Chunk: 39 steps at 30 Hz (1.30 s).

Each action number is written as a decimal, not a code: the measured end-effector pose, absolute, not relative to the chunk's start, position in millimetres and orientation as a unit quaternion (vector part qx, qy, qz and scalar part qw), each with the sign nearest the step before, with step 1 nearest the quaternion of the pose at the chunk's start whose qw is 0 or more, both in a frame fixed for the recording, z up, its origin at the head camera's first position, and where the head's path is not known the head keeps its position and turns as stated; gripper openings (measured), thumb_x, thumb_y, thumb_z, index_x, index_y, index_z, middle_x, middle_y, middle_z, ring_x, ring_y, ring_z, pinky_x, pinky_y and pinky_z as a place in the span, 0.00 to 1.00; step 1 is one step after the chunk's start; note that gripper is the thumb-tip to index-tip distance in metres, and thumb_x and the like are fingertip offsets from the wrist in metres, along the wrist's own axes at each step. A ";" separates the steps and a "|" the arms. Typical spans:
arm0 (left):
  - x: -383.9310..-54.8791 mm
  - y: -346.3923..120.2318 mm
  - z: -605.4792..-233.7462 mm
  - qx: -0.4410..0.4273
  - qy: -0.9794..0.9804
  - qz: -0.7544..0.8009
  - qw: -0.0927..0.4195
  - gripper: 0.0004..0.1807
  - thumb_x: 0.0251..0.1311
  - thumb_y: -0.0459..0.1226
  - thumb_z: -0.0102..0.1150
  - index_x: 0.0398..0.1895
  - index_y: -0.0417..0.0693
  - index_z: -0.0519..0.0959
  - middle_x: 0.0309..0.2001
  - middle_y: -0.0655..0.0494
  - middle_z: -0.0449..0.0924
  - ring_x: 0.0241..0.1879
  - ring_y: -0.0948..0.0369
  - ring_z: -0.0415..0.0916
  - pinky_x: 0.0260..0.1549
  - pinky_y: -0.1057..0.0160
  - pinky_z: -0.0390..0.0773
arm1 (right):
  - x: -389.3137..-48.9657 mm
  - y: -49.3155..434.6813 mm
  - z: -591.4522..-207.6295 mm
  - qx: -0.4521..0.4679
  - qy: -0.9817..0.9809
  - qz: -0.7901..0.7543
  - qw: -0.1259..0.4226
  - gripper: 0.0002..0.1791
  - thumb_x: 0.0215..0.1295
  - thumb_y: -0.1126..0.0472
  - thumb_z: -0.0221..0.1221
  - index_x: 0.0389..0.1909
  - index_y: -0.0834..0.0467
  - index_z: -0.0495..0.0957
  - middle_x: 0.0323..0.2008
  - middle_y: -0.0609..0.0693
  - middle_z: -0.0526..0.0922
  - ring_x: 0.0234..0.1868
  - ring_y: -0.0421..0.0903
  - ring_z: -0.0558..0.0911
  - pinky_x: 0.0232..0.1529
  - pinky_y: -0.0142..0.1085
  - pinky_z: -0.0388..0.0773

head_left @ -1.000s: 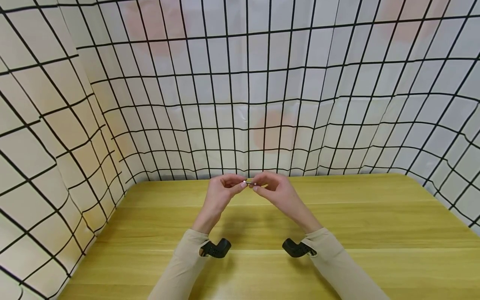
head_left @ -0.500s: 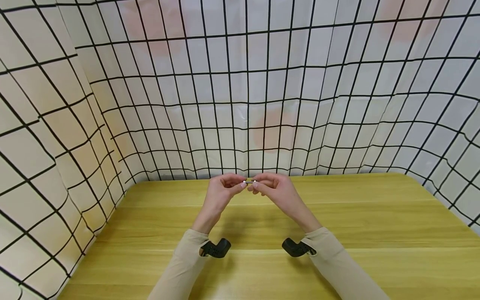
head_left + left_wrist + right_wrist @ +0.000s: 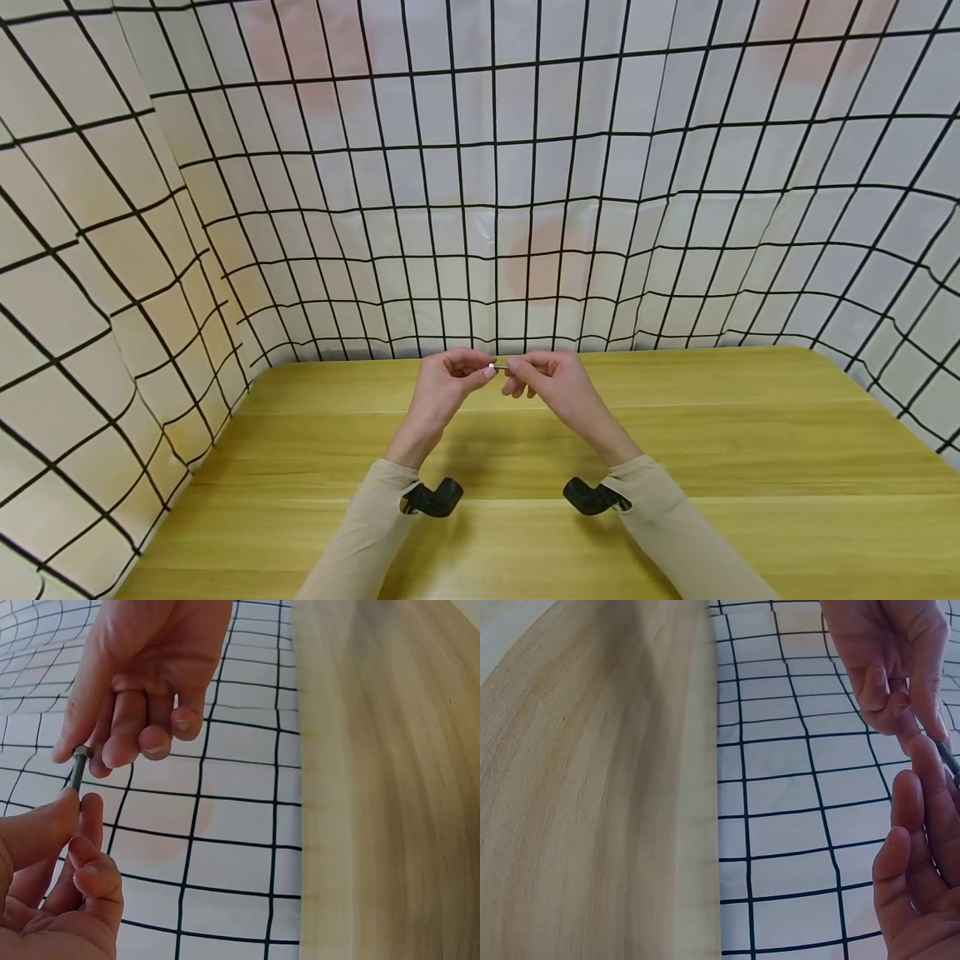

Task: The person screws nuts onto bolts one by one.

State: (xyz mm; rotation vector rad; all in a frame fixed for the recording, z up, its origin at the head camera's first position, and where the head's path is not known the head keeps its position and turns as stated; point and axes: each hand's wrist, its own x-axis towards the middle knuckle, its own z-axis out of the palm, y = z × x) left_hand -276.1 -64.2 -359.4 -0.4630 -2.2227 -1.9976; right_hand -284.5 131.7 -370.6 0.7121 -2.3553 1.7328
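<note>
Between the two raised hands a small metal bolt (image 3: 76,774) with a threaded shaft is held roughly level in the head view. My left hand (image 3: 442,387) pinches one end between thumb and forefinger; its other fingers are curled in the left wrist view. At the other end sits a hex nut (image 3: 82,752), brownish, with the thumb and forefinger of my right hand (image 3: 551,383) on either side of it. My right hand's remaining fingers are loosely bent. The bolt's left end is hidden in the left fingertips. In the right wrist view the bolt shows only at the right edge.
A wooden table (image 3: 720,433) lies below both hands. Behind and at the sides hangs a white sheet with a black grid (image 3: 435,233). A black wrist camera sticks out from each beige sleeve (image 3: 367,517).
My right thumb has slid forward over the nut end, and the right hand's other fingers have shifted downward. The left hand keeps its pinch, nearly still.
</note>
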 end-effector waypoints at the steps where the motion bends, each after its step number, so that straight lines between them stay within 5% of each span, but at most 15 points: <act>1: -276.0 -63.9 -359.3 -0.152 -0.734 -0.659 0.058 0.07 0.60 0.31 0.67 0.40 0.38 0.85 0.36 0.52 0.84 0.35 0.59 0.79 0.39 0.61 0.77 | -284.4 131.6 -370.7 0.232 -0.782 0.574 0.065 0.18 0.74 0.50 0.55 0.32 0.57 0.86 0.28 0.50 0.86 0.33 0.50 0.83 0.36 0.46 0.78; 8: -276.2 -64.0 -359.9 -0.152 -0.736 -0.657 0.066 0.07 0.60 0.32 0.67 0.40 0.37 0.85 0.36 0.51 0.85 0.36 0.59 0.79 0.39 0.62 0.77 | -284.3 132.3 -369.8 0.212 -0.776 0.591 0.054 0.24 0.76 0.45 0.50 0.35 0.60 0.84 0.29 0.52 0.87 0.33 0.52 0.83 0.35 0.46 0.79; 16: -277.1 -64.6 -360.6 -0.142 -0.735 -0.660 0.066 0.06 0.60 0.32 0.67 0.39 0.41 0.86 0.35 0.52 0.85 0.37 0.58 0.80 0.41 0.60 0.78 | -286.3 135.5 -370.7 0.257 -0.789 0.551 0.088 0.12 0.73 0.55 0.57 0.54 0.51 0.77 0.47 0.46 0.82 0.46 0.51 0.78 0.42 0.46 0.77; 25: -266.3 -62.5 -345.7 -0.140 -0.740 -0.655 0.063 0.09 0.60 0.29 0.66 0.42 0.31 0.84 0.37 0.43 0.84 0.35 0.60 0.79 0.39 0.64 0.77 | -281.8 132.3 -365.4 0.316 -0.775 0.536 0.109 0.07 0.68 0.69 0.59 0.45 0.60 0.76 0.47 0.56 0.78 0.48 0.51 0.76 0.45 0.47 0.74; 32: -278.2 -62.8 -359.9 -0.140 -0.735 -0.661 0.058 0.10 0.60 0.30 0.67 0.43 0.33 0.84 0.39 0.44 0.84 0.36 0.61 0.78 0.41 0.62 0.77 | -284.0 132.5 -370.1 0.302 -0.783 0.532 0.113 0.02 0.69 0.63 0.61 0.41 0.55 0.79 0.41 0.51 0.81 0.43 0.45 0.79 0.47 0.45 0.76; 39: -278.0 -63.0 -361.0 -0.139 -0.729 -0.667 0.064 0.07 0.60 0.32 0.68 0.40 0.38 0.85 0.36 0.50 0.85 0.36 0.60 0.79 0.41 0.61 0.77 | -283.4 133.4 -370.2 0.270 -0.787 0.546 0.097 0.08 0.68 0.57 0.63 0.45 0.55 0.81 0.41 0.50 0.83 0.43 0.46 0.82 0.48 0.46 0.78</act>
